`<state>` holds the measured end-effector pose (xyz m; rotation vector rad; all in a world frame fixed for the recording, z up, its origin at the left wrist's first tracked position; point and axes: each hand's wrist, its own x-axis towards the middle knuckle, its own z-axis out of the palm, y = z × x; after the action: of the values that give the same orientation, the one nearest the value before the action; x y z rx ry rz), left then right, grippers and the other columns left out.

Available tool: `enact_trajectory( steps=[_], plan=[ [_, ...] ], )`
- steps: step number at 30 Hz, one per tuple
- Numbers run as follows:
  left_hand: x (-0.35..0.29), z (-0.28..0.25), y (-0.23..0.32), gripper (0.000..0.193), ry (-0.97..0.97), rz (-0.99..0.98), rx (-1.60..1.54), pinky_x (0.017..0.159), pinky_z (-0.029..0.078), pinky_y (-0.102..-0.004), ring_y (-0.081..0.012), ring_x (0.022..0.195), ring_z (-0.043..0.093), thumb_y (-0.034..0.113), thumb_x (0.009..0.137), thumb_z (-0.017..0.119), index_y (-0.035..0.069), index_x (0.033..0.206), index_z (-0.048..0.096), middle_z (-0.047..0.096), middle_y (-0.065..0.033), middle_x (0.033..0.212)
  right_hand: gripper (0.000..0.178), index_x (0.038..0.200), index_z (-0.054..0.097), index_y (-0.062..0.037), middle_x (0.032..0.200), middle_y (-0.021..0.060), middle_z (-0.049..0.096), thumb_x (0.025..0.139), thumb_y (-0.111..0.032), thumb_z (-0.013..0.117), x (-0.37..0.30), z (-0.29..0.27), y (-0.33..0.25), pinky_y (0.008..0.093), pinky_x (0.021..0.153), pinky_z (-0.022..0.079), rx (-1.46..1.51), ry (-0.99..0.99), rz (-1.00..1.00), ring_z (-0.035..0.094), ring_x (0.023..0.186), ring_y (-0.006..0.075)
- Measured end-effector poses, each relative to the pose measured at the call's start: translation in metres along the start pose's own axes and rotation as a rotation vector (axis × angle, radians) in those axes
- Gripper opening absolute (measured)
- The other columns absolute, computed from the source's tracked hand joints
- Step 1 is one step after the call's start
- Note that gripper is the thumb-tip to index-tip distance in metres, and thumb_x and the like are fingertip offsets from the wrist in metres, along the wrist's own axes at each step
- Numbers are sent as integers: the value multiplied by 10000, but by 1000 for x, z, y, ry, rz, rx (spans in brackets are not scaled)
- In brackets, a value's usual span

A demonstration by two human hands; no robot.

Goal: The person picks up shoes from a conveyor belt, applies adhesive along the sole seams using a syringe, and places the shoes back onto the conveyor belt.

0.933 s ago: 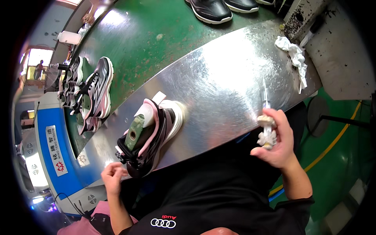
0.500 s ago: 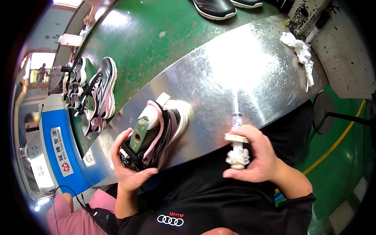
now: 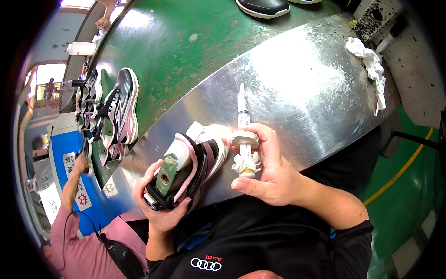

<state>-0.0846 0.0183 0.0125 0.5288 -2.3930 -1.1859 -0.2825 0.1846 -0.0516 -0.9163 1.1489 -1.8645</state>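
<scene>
A black, pink and white sneaker [image 3: 197,162] on a green last lies on the shiny metal table [image 3: 306,93]. My left hand [image 3: 158,204] grips its heel end from below. My right hand [image 3: 265,167] holds a clear plastic syringe [image 3: 243,111] wrapped in white tissue, its tip pointing away from me, right beside the shoe's toe. My fingers touch the toe area.
Several finished sneakers [image 3: 121,109] sit on the green conveyor [image 3: 186,37] at the left, and another dark shoe [image 3: 262,7] at the top. A crumpled white rag [image 3: 371,65] lies at the table's right. A person in a pink shirt [image 3: 79,246] works at my lower left.
My right hand has moved left with the syringe up to the shoe's toe. My left hand has risen and closed around the shoe's heel.
</scene>
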Motion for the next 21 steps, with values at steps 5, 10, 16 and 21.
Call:
enact_trajectory(
  steps=[5, 10, 16, 21],
  plan=[
    [-1, 0, -1, 853, 4, 7, -21, 1000, 360, -439, -350, 1175, 455, 78, 634, 805, 64, 1274, 241, 381, -324, 1283, 820, 1357, 128, -43, 1294, 167, 434, 819, -261, 707, 6, -1, 1, 353, 988, 346, 16, -48, 41, 433, 1173, 195],
    [1, 0, 0, 832, -2, -4, -23, 995, 361, -451, -365, 1176, 453, 71, 632, 799, 80, 1258, 252, 382, -323, 1275, 821, 1355, 125, -33, 1271, 163, 440, 823, -278, 701, 11, -6, 0, 351, 981, 355, 9, -72, 40, 440, 1159, 192],
    [2, 0, 1, 831, -17, 10, -12, 999, 350, -465, -374, 1180, 450, 51, 627, 795, 75, 1257, 253, 388, -320, 1271, 812, 1359, 124, -20, 1249, 151, 438, 831, -261, 692, 15, -10, -4, 346, 985, 352, -15, -111, 80, 436, 1158, 185],
    [-1, 0, 0, 851, -8, -3, -20, 1004, 345, -468, -374, 1190, 443, 51, 626, 801, 69, 1275, 251, 399, -321, 1268, 785, 1356, 135, -19, 1259, 149, 422, 837, -240, 682, 6, -4, -2, 347, 1001, 335, 119, -33, 105, 423, 1178, 186]
  ],
)
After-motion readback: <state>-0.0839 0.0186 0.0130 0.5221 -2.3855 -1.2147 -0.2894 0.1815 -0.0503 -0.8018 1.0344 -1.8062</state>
